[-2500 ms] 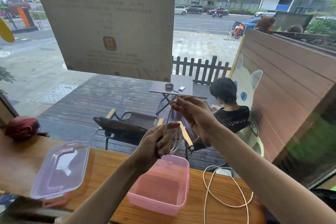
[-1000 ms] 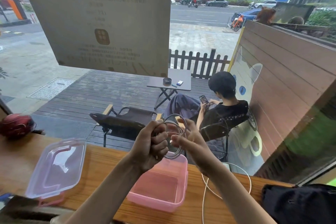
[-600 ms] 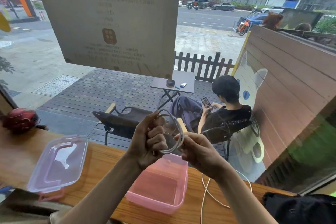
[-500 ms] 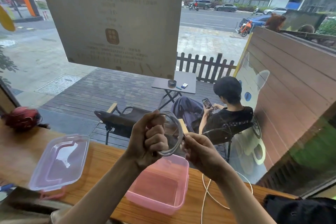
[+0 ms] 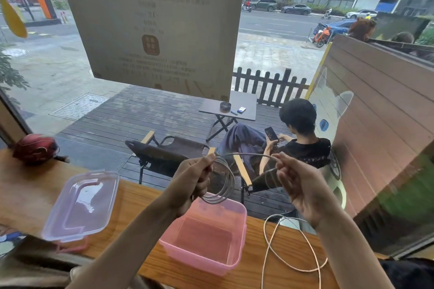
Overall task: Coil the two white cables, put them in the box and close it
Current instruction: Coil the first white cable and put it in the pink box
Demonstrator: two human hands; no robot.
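Observation:
My left hand [image 5: 193, 182] grips a coil of white cable [image 5: 225, 183] with several loops, held in the air above the open pink box [image 5: 209, 237]. A free stretch of the same cable runs right to my right hand [image 5: 298, 185], which pinches it between thumb and fingers. A second white cable [image 5: 291, 253] lies in loose loops on the wooden counter, right of the box. The clear lid [image 5: 82, 204] lies on the counter to the left of the box.
The wooden counter [image 5: 141, 197] runs along a window with a large paper sign. A red helmet [image 5: 35, 148] sits at the far left. A dark bag [image 5: 408, 272] lies at the right edge. Outside, a person sits on a deck chair.
My right hand has moved away to the right, pulling a stretch of cable out from the coil. My left hand still holds the coil above the box.

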